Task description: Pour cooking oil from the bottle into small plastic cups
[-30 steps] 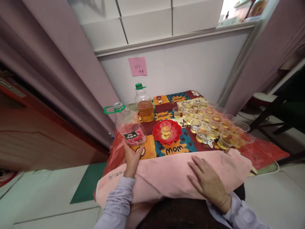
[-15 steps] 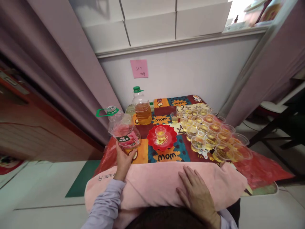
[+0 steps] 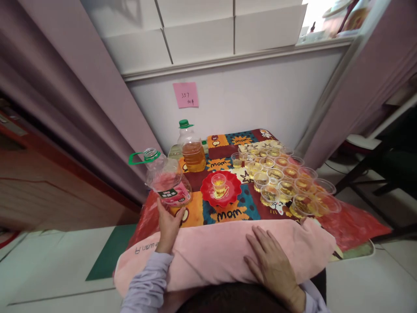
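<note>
My left hand [image 3: 167, 220] grips the base of a clear plastic jug [image 3: 165, 177] with a green ring handle and a pink label; the jug is tilted and looks nearly empty. My right hand [image 3: 269, 263] lies flat, fingers spread, on a pink towel [image 3: 215, 254] draped over the table's near edge. Just past the jug, a red plate [image 3: 220, 190] holds one small clear cup [image 3: 218, 181] with yellow liquid. Behind it stands a bottle [image 3: 191, 148] with a green cap, half full of amber liquid.
Several small clear cups of yellow liquid [image 3: 282, 182] crowd the right half of the colourful patterned tablecloth [image 3: 231, 214]. A pink note [image 3: 186, 94] is stuck on the white wall behind. Curtains hang on both sides; dark chair legs [image 3: 368, 174] stand to the right.
The view has shifted slightly. My left hand keeps hold of the jug, which sits a little lower and further left. My right hand stays flat on the towel.
</note>
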Tool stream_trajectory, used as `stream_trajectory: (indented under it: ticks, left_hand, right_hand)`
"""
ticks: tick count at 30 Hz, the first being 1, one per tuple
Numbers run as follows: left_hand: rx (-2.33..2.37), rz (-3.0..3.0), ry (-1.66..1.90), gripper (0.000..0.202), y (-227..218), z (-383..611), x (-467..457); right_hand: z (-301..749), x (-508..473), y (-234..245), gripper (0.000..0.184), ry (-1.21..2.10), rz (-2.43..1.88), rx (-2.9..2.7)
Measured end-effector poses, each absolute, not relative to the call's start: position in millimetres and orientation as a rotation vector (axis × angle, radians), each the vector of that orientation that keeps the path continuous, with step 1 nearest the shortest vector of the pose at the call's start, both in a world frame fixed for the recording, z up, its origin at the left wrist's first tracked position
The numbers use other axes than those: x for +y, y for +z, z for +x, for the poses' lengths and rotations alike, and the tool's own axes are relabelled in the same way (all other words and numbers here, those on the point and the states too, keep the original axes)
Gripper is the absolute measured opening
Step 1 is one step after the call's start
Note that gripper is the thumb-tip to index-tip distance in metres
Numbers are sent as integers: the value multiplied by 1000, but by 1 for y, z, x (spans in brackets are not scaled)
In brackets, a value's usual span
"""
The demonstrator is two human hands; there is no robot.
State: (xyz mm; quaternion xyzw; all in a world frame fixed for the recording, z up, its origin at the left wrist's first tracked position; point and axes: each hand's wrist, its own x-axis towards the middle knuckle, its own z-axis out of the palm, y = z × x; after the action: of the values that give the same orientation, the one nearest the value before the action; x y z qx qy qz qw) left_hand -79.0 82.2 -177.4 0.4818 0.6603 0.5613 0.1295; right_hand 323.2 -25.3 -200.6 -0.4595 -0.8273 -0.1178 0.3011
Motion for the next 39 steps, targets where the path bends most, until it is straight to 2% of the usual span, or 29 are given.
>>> stream_trajectory:
  ticks: [8,13,15,18,20,21,22,24,28,33,39]
  left_hand:
    - [1864,1336,1635,110,-178,-79,80]
    - [1955,1283,1569,89,-176,-81,60]
    - [2072,1261,1527,84,-174,-77,42]
    - [2172,1361,1495,68,-162,-54,16]
    - [2152,1723,1394,51,-141,-29,7]
    - [2103,1864,1351,46,-126,-16,8]
    - [2037,1962,1295,51,-108,-3,11]
    - [1923,2092,1180,70,-66,18,28]
    - [1910,2347,1188,96,11,41,80]
    - [2039,2425,1235,99,55,48,130]
    - [2119,2469,1272,91,68,50,152]
  right_hand:
    - [325,-27,-206,50,-325,-1209,-2191]
    - [331,-21,-200,46,-288,-1188,-2196]
    - [331,-13,-190,39,-170,-1199,-2154]
    - [318,6,-163,32,201,-1257,-2038]
    - [302,26,-134,43,493,-1282,-1980]
    - [293,38,-117,56,586,-1265,-1969]
    - [283,51,-99,72,626,-1252,-1969]
    - [265,79,-60,94,534,-1193,-1987]
    - [240,132,8,102,139,-1056,-2005]
    - [226,173,50,98,-303,-1136,-1869]
    - [228,196,55,95,-403,-1168,-1838]
